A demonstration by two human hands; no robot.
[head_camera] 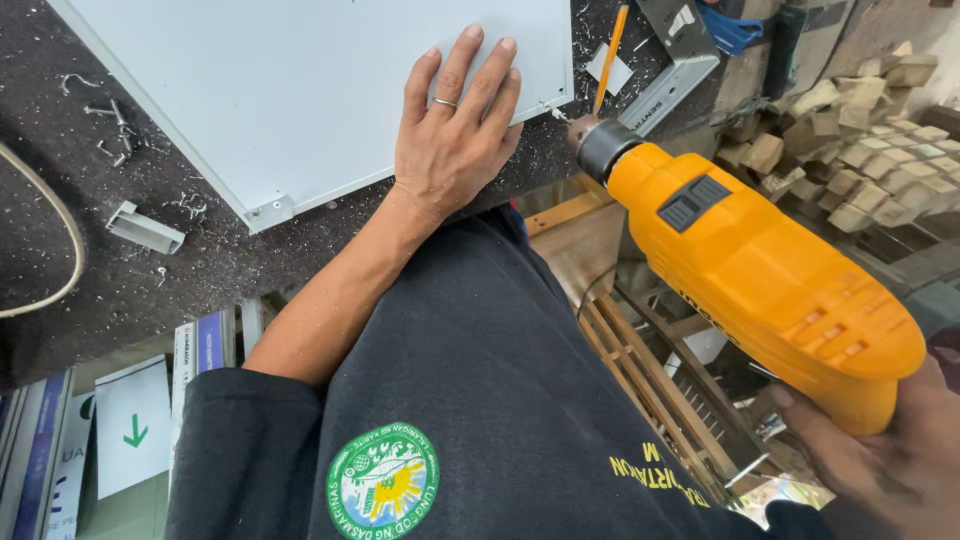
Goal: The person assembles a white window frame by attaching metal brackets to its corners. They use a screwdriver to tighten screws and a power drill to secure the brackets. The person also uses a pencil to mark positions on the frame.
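- The right hand (885, 455), at four o'clock, grips the bulky orange plastic power drill (760, 270), bit touching the panel's edge.
- The left hand (455, 135) lies flat, fingers spread, on the white flat metal panel (290, 90) at twelve o'clock.

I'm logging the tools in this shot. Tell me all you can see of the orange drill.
The orange drill has a glossy plastic-looking body with a dark grey slide switch on top, vent slots near the rear and a dark metal chuck. It lies angled, tip at the edge of the white panel. The right hand grips its handle; the left hand presses the panel flat.
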